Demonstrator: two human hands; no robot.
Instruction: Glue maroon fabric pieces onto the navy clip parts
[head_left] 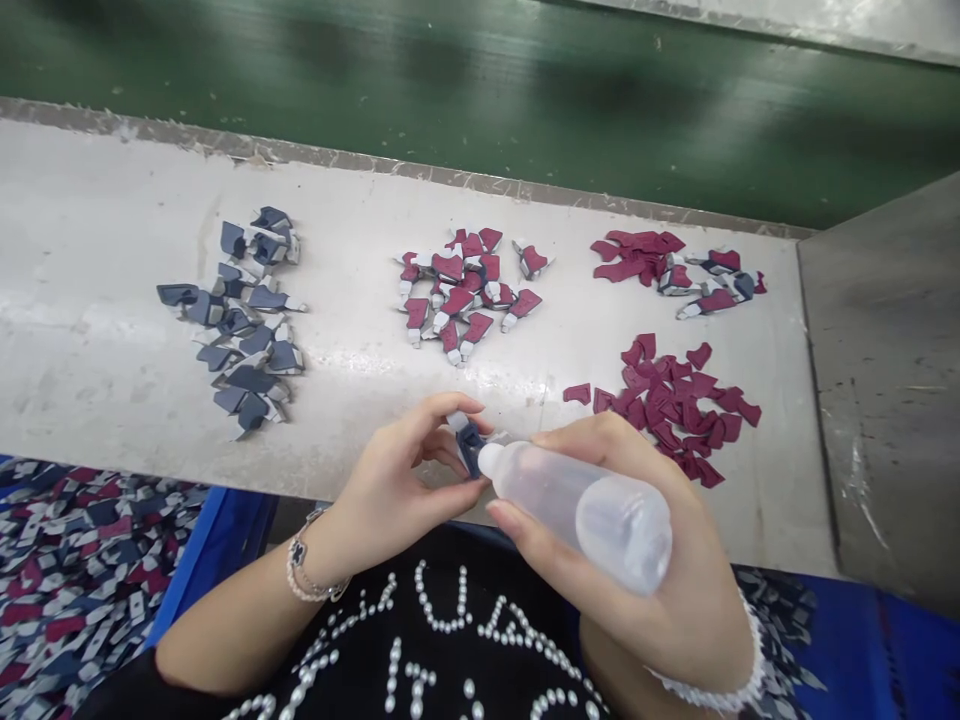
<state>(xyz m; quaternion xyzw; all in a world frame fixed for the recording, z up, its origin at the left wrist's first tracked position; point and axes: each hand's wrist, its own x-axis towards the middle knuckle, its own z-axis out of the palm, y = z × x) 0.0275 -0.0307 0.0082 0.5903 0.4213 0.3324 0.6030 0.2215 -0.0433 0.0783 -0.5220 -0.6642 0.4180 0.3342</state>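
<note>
Between the thumb and fingers of my left hand is a small dark blue and grey plastic piece. My right hand grips a translucent squeeze bottle, tilted so that its white nozzle end meets or nearly meets the piece; the exact contact is hidden. Beyond my hands lies a pile of maroon-topped grey pieces. A heap of flat maroon pieces is to the right of my right hand. Farther left sits a pile of blue and grey pieces.
The pale work surface ends at a metal side panel on the right. A green belt runs behind it. More maroon and grey parts lie at the back right. Blue bins with many mixed parts stand below the front edge.
</note>
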